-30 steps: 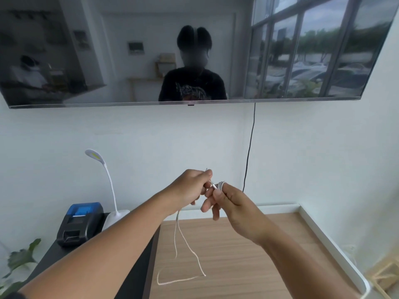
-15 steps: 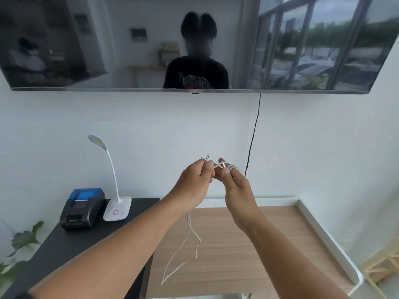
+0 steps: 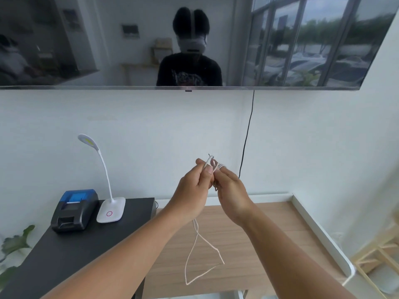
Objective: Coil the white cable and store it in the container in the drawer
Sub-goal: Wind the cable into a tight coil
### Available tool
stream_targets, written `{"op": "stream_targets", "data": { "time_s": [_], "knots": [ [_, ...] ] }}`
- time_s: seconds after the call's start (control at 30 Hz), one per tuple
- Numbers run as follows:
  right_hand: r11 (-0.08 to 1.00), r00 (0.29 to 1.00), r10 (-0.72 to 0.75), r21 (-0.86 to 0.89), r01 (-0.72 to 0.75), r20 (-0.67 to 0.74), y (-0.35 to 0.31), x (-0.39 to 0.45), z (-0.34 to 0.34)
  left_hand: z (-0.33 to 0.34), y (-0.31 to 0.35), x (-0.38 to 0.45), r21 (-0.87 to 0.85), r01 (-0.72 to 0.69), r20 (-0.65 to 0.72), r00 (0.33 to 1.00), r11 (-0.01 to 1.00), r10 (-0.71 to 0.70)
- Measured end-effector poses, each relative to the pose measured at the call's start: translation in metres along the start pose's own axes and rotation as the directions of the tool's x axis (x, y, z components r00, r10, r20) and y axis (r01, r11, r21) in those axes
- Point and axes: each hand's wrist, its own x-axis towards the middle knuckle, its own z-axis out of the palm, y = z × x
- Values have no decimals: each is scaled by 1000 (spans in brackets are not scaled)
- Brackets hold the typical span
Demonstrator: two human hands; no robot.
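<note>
Both hands are raised in front of the white wall, above the wooden desk. My left hand [image 3: 195, 184] pinches the thin white cable [image 3: 199, 251] between thumb and fingers. Several turns of that cable are wound around the fingers of my right hand [image 3: 230, 186], which touches the left. A loose loop of cable hangs below the hands and reaches the wooden desk top [image 3: 254, 238]. No drawer or container is in view.
A black side table [image 3: 64, 255] on the left carries a blue-and-black printer [image 3: 74, 209] and a white gooseneck lamp [image 3: 111, 210]. A wall-mounted dark screen [image 3: 129, 39] hangs above, with a black cord [image 3: 246, 134] dropping behind the desk. Plant leaves [image 3: 15, 242] at far left.
Both hands rose and came closer together while winding. The hanging loop of cable has grown shorter and shifted. The camera tilted down a little.
</note>
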Motion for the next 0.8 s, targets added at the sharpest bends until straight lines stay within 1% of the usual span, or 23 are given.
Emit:
{"op": "stream_targets", "data": {
  "time_s": [0.03,0.1,0.13,0.17,0.2,0.23,0.3,0.33,0.43,0.53,0.6,0.63,0.7,0.73,0.8],
  "knots": [
    [993,1000,13,119,-12,-5,-1,2,-2,1,-5,-3,-56,38,26,999,998,-36],
    [923,999,28,385,-11,-39,-4,9,-11,5,-17,-10,-168,151,64,988,974,-142],
    [873,998,33,487,1,-60,-6,13,-16,6,-22,-12,-212,215,73,976,953,-204],
    [838,997,30,545,15,-73,-8,16,-20,5,-28,-13,-251,281,78,960,926,-269],
    [829,997,21,559,25,-77,-11,19,-24,4,-32,-13,-287,342,84,940,895,-332],
    [843,997,11,538,32,-78,-14,20,-26,3,-36,-11,-322,392,93,919,862,-384],
    [881,996,-13,469,55,-94,-17,22,-31,-1,-42,-7,-385,461,126,884,799,-450],
    [884,994,-20,462,69,-110,-17,24,-33,-2,-44,-6,-411,487,150,870,771,-470],
    [839,994,-9,540,66,-107,-19,27,-39,-2,-50,-4,-418,575,263,818,703,-512],
    [796,998,-21,603,54,-62,-22,25,-35,3,-54,-2,-429,677,414,736,599,-536],
    [756,1000,-22,654,27,-15,-24,23,-31,5,-51,5,-447,706,451,708,549,-544],
    [756,999,-34,655,11,21,-26,20,-29,5,-48,10,-449,717,454,698,534,-554],
    [800,991,-65,599,-20,119,-29,13,-25,2,-39,23,-441,725,439,688,528,-578],
    [831,983,-75,555,-31,167,-30,10,-24,-1,-34,30,-434,722,420,692,539,-587],
    [909,968,-84,416,-22,236,-28,4,-24,-13,-22,47,-418,701,371,712,578,-596]
  ]
}}
